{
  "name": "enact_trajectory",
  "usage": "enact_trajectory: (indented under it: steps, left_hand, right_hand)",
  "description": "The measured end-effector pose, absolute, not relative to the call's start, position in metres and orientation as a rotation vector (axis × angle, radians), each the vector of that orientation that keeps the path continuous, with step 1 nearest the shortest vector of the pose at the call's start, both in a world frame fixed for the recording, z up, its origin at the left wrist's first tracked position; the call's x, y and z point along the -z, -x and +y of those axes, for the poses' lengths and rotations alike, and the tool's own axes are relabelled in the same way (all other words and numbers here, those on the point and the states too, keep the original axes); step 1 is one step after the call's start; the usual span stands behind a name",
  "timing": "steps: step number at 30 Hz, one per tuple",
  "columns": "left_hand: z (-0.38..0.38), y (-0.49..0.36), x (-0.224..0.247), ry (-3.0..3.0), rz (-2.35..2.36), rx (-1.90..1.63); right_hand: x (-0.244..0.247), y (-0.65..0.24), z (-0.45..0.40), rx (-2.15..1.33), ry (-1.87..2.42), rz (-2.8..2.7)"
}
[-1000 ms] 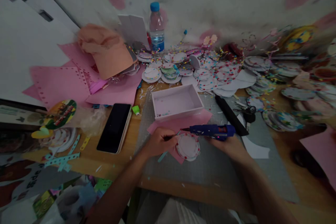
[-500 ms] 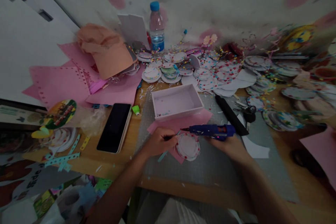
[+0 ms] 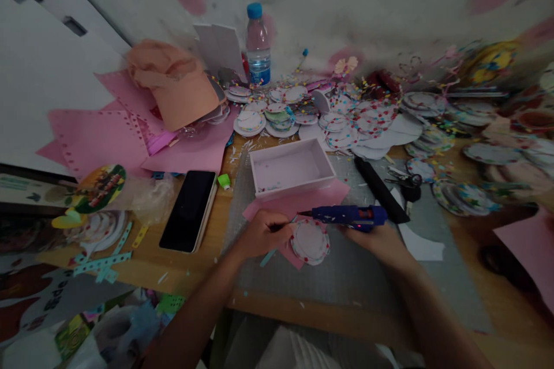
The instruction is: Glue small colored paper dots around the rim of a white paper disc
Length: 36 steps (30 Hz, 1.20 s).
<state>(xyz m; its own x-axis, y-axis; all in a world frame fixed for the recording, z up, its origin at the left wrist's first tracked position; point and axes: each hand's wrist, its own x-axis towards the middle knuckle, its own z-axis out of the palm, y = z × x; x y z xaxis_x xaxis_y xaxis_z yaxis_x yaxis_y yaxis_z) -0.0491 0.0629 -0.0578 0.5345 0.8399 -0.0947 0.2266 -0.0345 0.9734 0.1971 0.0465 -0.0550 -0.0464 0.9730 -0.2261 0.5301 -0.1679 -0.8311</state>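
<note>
Blue glue gun (image 3: 348, 215) lying nearly level, nozzle pointing left.

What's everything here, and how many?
Glue gun: one, blue, centre right
Dotted disc: one, white and red, front centre
Other discs: many, mostly white, back and sides
Box: one, white, centre
Paper sheets: several, pink, left, centre, right
Bottle: one, clear and blue, back
Hat: one, peach, back left
Phone: one, black, left
Keys: some, silver and black, right
Long bar: one, black, right
Strips: several, turquoise, left
Mat: one, grey, under box
Table: one, brown, underneath
Left hand: one, beside disc
Right hand: one, on glue gun
</note>
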Motion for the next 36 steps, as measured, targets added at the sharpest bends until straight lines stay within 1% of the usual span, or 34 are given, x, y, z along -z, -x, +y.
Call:
enact_trajectory:
  steps: [21, 29, 32, 36]
  left_hand:
    - [0.063, 0.051, 0.062, -1.57, 0.922, -0.63]
    - [0.064, 0.051, 0.06, -1.568, 0.944, -0.643]
    - [0.064, 0.052, 0.063, -1.541, 0.976, -0.643]
    - [0.063, 0.056, 0.071, -1.53, 1.005, -0.671]
  right_hand:
    - [0.058, -0.198, 0.046, -1.138, 1.687, -1.605]
    - [0.044, -0.188, 0.047, -1.085, 1.715, -1.655]
    - [0.044, -0.182, 0.041, -1.018, 1.725, -1.548]
    - [0.049, -0.197, 0.016, -0.822, 1.756, -1.465]
